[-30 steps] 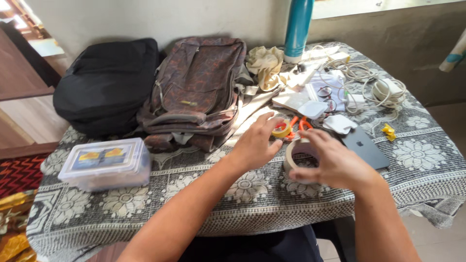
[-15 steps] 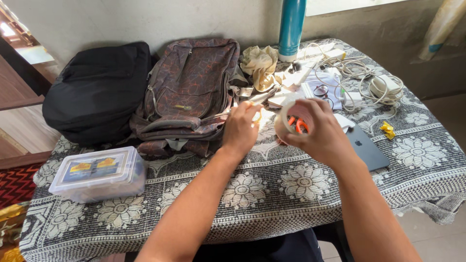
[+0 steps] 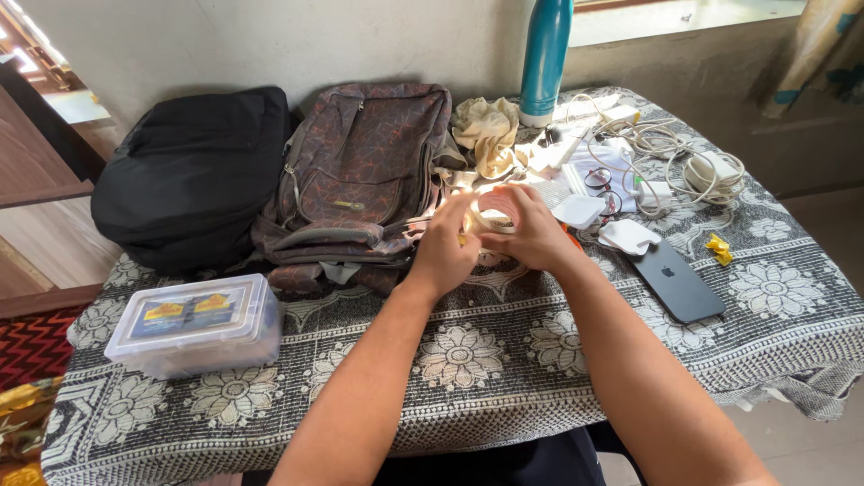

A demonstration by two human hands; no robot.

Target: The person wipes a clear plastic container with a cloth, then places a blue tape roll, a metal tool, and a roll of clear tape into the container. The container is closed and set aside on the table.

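Above the floral tablecloth [image 3: 558, 351], both hands [image 3: 490, 236] grip a round tape roll [image 3: 498, 209].

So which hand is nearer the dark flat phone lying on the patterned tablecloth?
Right. The right hand holds the tape roll just left of the phone; the left hand sits farther left.
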